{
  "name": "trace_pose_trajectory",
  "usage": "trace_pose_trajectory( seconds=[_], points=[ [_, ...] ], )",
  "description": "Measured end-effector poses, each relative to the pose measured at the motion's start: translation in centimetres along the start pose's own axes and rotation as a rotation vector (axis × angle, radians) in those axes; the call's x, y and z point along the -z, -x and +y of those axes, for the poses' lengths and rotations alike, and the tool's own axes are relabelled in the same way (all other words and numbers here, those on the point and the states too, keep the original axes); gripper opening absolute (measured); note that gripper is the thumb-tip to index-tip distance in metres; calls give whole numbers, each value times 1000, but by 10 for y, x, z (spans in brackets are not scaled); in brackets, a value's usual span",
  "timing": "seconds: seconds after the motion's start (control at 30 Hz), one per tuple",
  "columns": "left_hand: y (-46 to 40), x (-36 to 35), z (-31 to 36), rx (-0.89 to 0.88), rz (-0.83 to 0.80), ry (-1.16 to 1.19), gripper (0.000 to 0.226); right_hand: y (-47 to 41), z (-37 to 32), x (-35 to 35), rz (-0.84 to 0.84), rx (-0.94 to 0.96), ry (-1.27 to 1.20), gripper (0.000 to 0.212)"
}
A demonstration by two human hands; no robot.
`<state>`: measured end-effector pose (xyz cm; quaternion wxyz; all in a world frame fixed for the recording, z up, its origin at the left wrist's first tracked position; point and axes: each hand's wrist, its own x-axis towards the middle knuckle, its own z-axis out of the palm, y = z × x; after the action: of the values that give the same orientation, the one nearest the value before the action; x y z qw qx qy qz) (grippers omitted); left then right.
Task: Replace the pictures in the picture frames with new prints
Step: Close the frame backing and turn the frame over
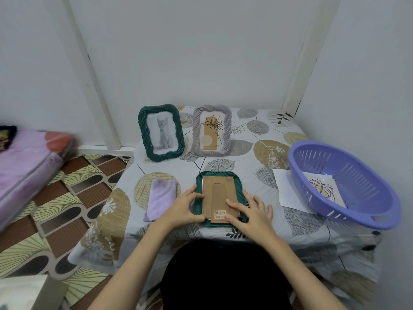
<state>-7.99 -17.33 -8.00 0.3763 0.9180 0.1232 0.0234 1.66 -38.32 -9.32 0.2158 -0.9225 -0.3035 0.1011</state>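
Note:
A dark green picture frame point(218, 175) lies face down near the table's front edge, its brown cardboard backing point(220, 193) with a barcode sticker facing up. My left hand point(184, 208) grips the frame's left edge, thumb on the backing. My right hand point(248, 211) presses its fingertips flat on the lower right of the backing. Behind, a green frame with a grey kitten picture point(161, 132) and a grey frame with a plant print point(211, 130) stand upright. A leaf print point(324, 189) lies in the purple basket point(362, 211); a white sheet point(288, 191) pokes out beneath it.
A folded lilac cloth point(160, 198) lies left of the face-down frame. The leaf-patterned tablecloth point(268, 153) covers the table, with walls close behind and to the right. A pink mattress point(29, 162) sits on the patterned floor at left.

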Motion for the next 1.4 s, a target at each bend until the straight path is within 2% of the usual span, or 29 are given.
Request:
trace_pose_trajectory(
  seconds=[0.23,0.37,0.5,0.67,0.93,1.13,1.27,1.4],
  points=[
    [-2,1,3,14,-19,0,59,1,0,0,-2,3,0,71],
    [-11,-5,9,38,62,49,72,1,-1,0,-11,5,-2,71],
    [-23,-14,10,63,99,-90,66,-2,-3,8,-26,-16,-15,70],
    [-26,-16,6,62,111,-75,64,-41,-7,33,44,-54,5,51],
    [-26,-17,4,66,112,-75,64,-100,-6,42,-104,-76,122,57],
    [-26,-18,2,69,104,-84,65,-107,-6,46,-120,-44,84,47],
    [-26,-17,3,73,105,-75,64,-103,-6,44,-75,-28,92,43],
    [-26,-16,4,80,79,-77,63,-91,-1,32,45,-42,26,58]
  ],
)
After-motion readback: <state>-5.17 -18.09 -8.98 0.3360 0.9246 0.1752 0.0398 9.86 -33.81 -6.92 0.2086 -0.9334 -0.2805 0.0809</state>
